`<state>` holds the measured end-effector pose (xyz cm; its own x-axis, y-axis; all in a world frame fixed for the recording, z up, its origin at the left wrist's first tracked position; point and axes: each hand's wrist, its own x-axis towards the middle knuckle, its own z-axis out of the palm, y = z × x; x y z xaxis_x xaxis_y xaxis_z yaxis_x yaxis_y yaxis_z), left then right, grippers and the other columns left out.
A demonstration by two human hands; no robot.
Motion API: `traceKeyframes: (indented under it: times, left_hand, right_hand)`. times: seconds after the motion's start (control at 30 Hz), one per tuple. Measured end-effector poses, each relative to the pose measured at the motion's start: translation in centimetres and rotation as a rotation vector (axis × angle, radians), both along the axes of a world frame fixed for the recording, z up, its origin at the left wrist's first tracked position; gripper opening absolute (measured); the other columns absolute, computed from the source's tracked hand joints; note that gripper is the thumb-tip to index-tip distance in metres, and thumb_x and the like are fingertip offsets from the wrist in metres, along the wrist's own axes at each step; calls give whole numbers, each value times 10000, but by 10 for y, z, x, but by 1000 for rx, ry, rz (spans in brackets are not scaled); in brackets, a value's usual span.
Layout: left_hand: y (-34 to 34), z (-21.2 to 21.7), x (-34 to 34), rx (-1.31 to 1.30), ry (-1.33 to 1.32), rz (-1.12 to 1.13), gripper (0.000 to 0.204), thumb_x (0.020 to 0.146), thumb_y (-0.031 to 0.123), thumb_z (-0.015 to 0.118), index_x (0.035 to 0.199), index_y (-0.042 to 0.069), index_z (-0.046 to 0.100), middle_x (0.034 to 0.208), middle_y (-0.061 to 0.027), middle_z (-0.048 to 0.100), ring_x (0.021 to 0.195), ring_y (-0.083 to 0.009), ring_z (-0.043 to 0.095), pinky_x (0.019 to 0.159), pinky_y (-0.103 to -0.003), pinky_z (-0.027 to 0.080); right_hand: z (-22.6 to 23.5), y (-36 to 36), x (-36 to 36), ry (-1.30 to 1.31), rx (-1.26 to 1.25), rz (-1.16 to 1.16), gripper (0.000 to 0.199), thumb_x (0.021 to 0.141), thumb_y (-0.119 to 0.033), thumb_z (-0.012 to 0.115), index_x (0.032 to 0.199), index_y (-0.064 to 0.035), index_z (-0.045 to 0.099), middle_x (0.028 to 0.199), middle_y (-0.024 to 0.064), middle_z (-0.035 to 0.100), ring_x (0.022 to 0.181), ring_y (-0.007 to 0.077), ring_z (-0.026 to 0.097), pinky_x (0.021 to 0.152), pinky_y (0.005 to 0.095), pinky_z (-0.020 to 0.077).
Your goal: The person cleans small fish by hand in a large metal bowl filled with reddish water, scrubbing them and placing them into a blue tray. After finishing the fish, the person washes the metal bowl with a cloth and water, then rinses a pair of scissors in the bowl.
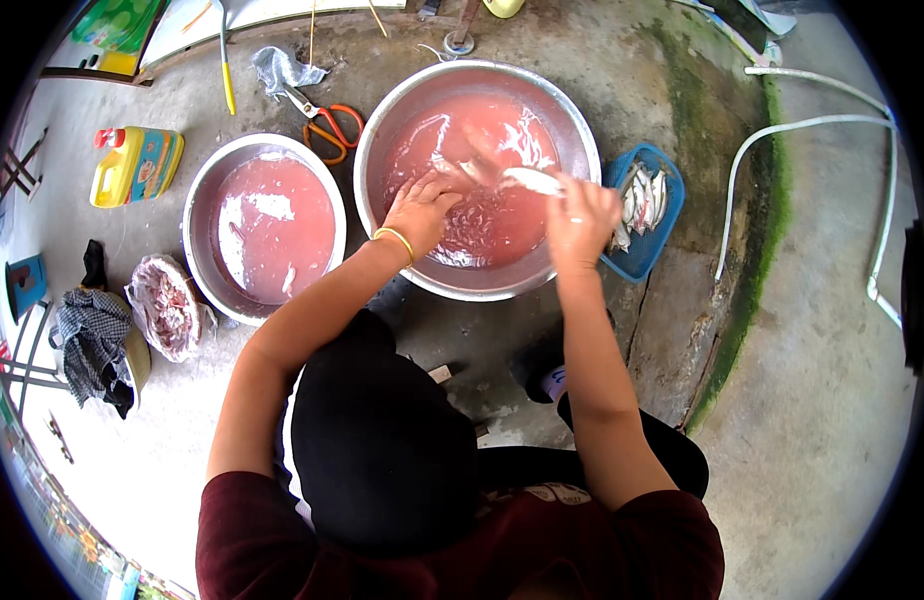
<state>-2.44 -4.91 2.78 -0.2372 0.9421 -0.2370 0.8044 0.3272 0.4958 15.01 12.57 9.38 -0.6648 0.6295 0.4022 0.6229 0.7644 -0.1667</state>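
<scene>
A large metal basin (pixel 582 130) holds cloudy pink water, with pale fish shapes (pixel 472 165) showing dimly in it. Over its right side, my right hand (pixel 582 215) is closed on a slim silvery fish (pixel 532 180), whose length points left across the water. My left hand (pixel 422 212), with a yellow band at the wrist, reaches over the lower left rim, fingers apart at the water's surface; nothing shows in it. Just right of the basin stands a blue plastic basket (pixel 637 265) with several silvery fish (pixel 644 198) in it.
At left, a smaller metal basin (pixel 194 225) also holds pink water. Orange-handled scissors (pixel 327 130) lie between the basins, near a crumpled plastic bag (pixel 282 70). Farther left are a yellow jug (pixel 137 165) and a lined container of pinkish scraps (pixel 170 308). A white hose (pixel 737 190) curves at right.
</scene>
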Motion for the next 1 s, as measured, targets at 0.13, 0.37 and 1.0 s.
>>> traceKeyframes:
  times: [0.13, 0.37, 1.0]
  left_hand:
    - [-10, -9, -9, 101, 100, 37, 388, 848, 63, 560, 1230, 128, 590, 1403, -84, 459, 1385, -286, 330, 1146, -445, 253]
    - [-17, -18, -12, 259, 59, 50, 337, 795, 33, 560, 1112, 99, 652, 1279, -76, 564, 1280, -267, 460, 1071, -413, 362]
    - [-12, -13, -11, 328, 47, 0, 252, 786, 77, 555, 1007, 95, 673, 1125, -62, 634, 1111, -253, 565, 968, -391, 429]
  right_hand:
    - [25, 52, 46, 130, 134, -258, 314, 763, -84, 640, 1073, -129, 665, 958, 58, 643, 962, 282, 543, 906, 430, 381]
    - [-23, 45, -10, 237, -725, -104, 214, 863, -126, 613, 1065, -75, 661, 971, 125, 662, 875, 271, 633, 821, 366, 491]
    - [-106, 7, -63, -519, -604, -270, 256, 847, -241, 613, 1046, -81, 610, 1091, 175, 592, 1059, 352, 578, 871, 459, 506]
